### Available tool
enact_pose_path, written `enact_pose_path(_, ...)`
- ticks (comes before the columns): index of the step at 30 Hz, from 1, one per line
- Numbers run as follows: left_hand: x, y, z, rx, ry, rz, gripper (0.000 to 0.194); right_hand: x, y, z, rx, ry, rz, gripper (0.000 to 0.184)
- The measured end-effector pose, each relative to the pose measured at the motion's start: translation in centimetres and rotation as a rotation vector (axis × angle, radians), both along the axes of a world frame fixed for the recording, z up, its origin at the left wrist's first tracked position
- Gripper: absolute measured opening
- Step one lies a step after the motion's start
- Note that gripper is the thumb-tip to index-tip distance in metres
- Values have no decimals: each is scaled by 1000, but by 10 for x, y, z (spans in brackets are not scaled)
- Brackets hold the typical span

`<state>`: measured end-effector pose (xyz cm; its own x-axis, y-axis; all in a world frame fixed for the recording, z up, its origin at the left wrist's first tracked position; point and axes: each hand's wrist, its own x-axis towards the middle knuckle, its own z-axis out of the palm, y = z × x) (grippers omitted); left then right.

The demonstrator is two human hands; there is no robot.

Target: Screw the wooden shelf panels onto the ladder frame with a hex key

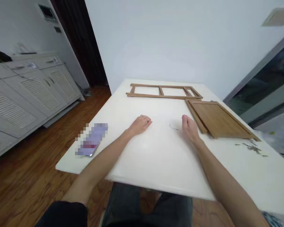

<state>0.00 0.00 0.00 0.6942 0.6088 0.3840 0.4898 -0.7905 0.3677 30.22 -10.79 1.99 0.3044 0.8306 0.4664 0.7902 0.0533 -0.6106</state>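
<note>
Head view: from my remote place I see two bare hands over a white table [151, 160], at the centre of the frame.
Left hand: the left hand [141, 124] rests on the tabletop, fingers together and loosely bent; what is under the palm I cannot tell.
Right hand: the right hand [189, 127] has its fingers curled in; whether they are clamped on something, I cannot tell.
Hex key: a thin, L-shaped hex key [174, 127] lies between the hands, just beside the right one.
Wooden parts: an open wooden frame [161, 91] lies at upper centre; a brown panel [223, 119] lies flat at right.
Hardware: small loose fasteners [252, 147] are scattered near the panel's lower edge.
Step in hand: in my judgement, resting; no wooden part is touched.
Next move: taking up the key would call for a fine pinch, because it is thin and lies flat.
</note>
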Motion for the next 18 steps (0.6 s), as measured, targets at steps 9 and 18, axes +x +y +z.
enact_pose_path(9, 1, 1, -5, -16, -39, 68, 33, 10, 1, -2, -46, -123, 28, 60)
enact_pose_path(18, 4, 5, -16, 29, 7, 161, 37, 23, -30, -22, -356, -405, 159, 55)
